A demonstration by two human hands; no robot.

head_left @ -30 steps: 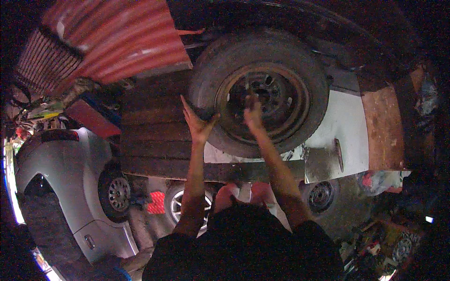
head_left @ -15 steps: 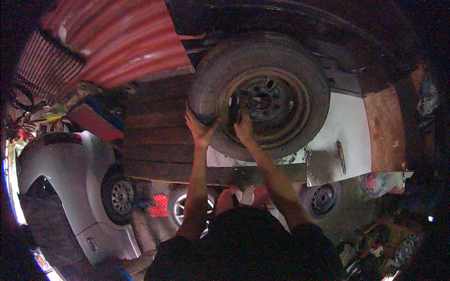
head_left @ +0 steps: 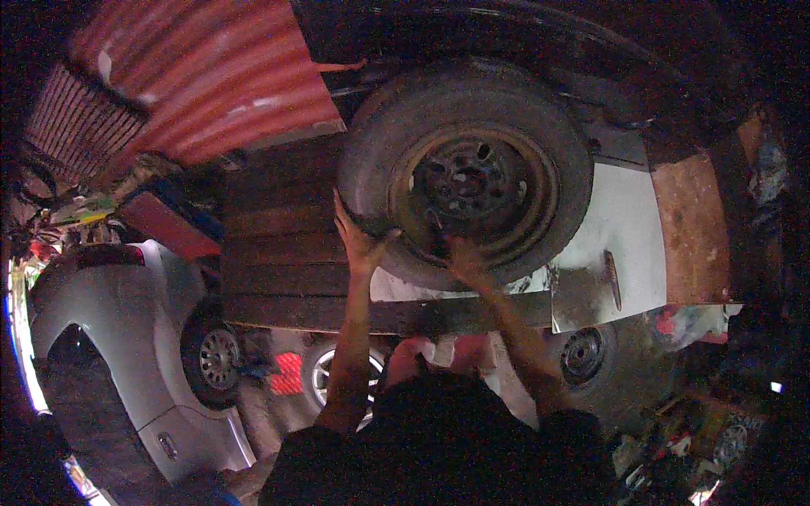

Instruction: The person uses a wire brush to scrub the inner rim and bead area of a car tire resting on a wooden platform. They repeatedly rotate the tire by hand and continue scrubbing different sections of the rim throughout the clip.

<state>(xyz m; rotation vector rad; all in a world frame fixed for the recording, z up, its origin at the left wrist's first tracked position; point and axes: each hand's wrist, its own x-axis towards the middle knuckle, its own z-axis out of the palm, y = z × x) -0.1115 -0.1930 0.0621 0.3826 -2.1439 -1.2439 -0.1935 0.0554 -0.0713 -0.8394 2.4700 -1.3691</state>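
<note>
Brown-rimmed and dark-tyred, the wheel (head_left: 472, 180) is at the far middle, between wooden boards (head_left: 283, 228) to the left and a white panel (head_left: 620, 219) to the right. Against its near left edge lies the left hand (head_left: 363, 251), fingers extended and thumb spread apart; the right hand (head_left: 466, 261) is blurred before the near part, and I cannot tell whether its fingers grasp anything.

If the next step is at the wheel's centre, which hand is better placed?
Probably the right hand: it's at the lower edge of the rim, nearer the centre. The left hand is spread at the left side of the tire, better placed for steadying.
</note>
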